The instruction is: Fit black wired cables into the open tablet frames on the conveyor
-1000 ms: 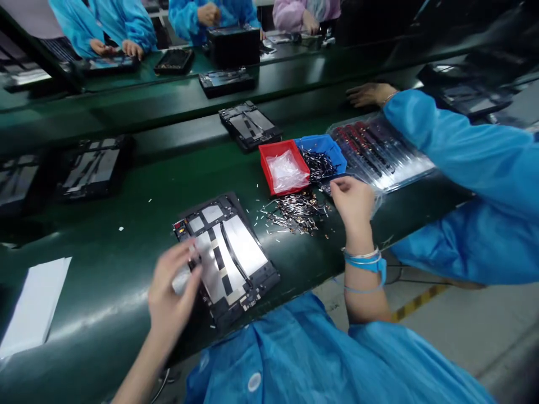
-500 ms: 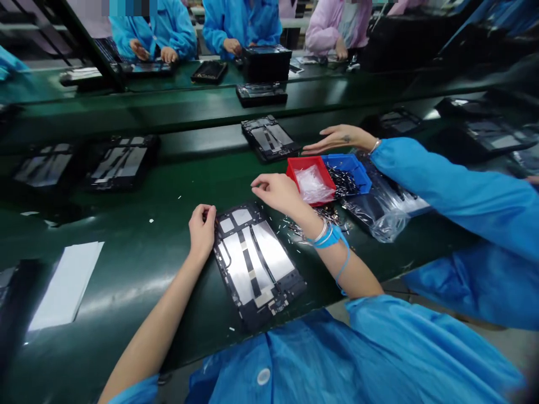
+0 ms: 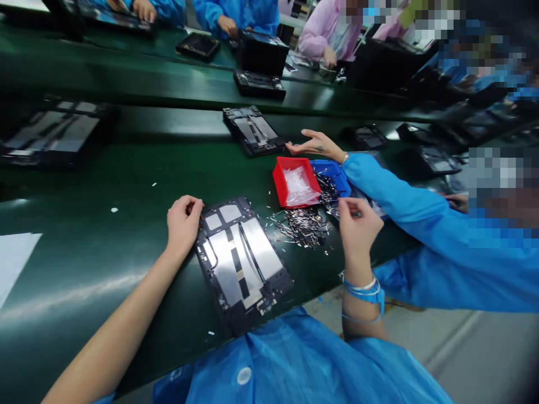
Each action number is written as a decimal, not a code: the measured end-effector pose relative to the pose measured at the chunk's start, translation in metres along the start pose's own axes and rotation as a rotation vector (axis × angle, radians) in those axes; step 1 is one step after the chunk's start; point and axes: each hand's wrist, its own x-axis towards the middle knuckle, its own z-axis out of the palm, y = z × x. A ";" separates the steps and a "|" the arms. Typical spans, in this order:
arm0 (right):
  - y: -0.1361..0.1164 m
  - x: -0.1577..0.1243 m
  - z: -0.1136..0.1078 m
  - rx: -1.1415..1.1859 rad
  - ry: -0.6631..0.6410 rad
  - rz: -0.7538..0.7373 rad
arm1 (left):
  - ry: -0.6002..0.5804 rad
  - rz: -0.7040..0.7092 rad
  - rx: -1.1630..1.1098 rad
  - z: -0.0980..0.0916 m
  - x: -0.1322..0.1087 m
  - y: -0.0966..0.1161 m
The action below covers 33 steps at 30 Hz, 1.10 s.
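A black tablet frame (image 3: 240,258) with silver foil panels lies flat on the green belt in front of me. My left hand (image 3: 183,224) rests at its upper left edge, fingers curled against the rim. My right hand (image 3: 357,224) hangs just above a scattered pile of small metal parts (image 3: 301,227), fingers pinched together, with no held piece visible. A blue strap (image 3: 364,294) circles my right wrist. A co-worker's spread hand (image 3: 315,145) lies beyond the red bin (image 3: 290,163).
A blue bin (image 3: 332,174) of small parts adjoins the red bin, which holds a plastic bag (image 3: 298,188). Further tablet frames (image 3: 252,130) lie on the belt. A blue sleeve (image 3: 400,219) crosses from the right. A white sheet (image 3: 12,252) lies at the left edge.
My right hand has moved right, from beside the red bin to above the metal parts, and its fingers have closed. My left hand stays at the frame's edge. The view has turned slightly.
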 end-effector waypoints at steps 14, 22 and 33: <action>0.035 0.039 0.008 -0.061 -0.426 0.285 | -0.049 -0.020 0.030 -0.002 0.007 0.000; 0.028 0.060 -0.021 -0.185 -0.265 0.284 | -0.185 -0.086 0.022 0.001 0.035 0.012; -0.014 0.098 -0.002 -0.220 -0.334 0.079 | -0.161 -0.038 0.072 0.003 0.028 0.008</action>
